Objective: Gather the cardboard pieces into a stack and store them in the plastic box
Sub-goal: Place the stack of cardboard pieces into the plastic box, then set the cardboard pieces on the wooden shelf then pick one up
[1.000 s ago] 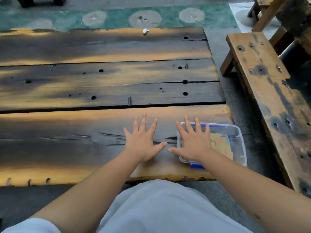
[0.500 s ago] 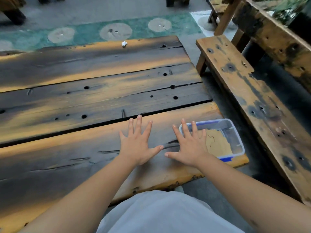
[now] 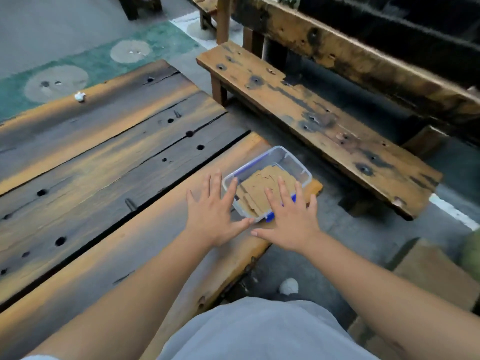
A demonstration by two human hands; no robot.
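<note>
A clear plastic box with blue clips sits at the right end of the nearest plank of the wooden table. Brown cardboard pieces lie stacked inside it. My left hand is spread flat, fingers apart, at the box's left side, its fingertips reaching the rim. Over the box's near corner my right hand is spread open, fingers lying above the cardboard. Neither hand grips anything.
A wooden bench stands to the right of the table with a narrow gap of floor between. A small white scrap lies on the far plank. A cardboard box sits on the floor at lower right.
The view has swung to the right, so the box and bench sit nearer the centre. Both hands have shifted right onto the box, the right one from its left edge to its near corner.
</note>
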